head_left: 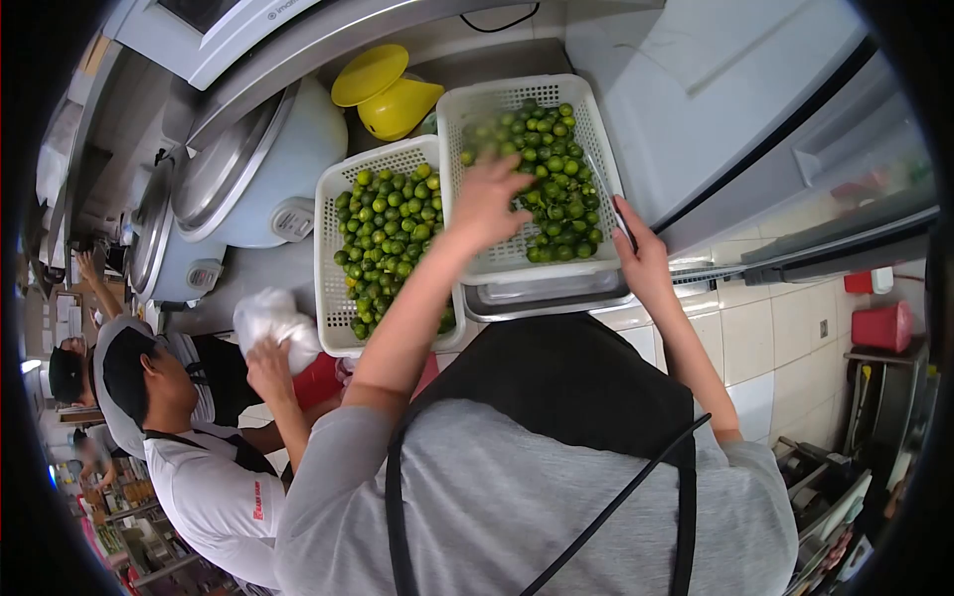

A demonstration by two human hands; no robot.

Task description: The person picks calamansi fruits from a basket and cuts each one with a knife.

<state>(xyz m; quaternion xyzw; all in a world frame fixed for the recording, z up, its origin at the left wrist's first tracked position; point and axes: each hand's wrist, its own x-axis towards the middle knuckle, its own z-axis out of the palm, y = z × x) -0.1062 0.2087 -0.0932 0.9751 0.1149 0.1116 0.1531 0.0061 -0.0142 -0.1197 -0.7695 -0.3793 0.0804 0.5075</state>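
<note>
My left hand (pixel 485 204) is over the right white basket (pixel 608 179), its fingers spread above the small green limes (pixel 561 164) and nothing visibly held. Motion blurs the fruit just beyond my fingertips. In my right hand (pixel 646 260) is a knife (pixel 625 221), gripped by its dark handle at the basket's right edge. Its thin blade points away from me along the inner side of the basket. A second white basket (pixel 321 248), to the left, holds more green and yellowish limes (pixel 393 228). Below the right basket shows a metal tray (pixel 547 303).
A yellow plastic item (pixel 393 99) with a round flat top stands behind the baskets. Large round cookers (pixel 288 149) with metal lids line the left counter. A co-worker (pixel 209 477) close on my left handles a white plastic bag (pixel 273 323). A pale panel (pixel 715 109) borders the right.
</note>
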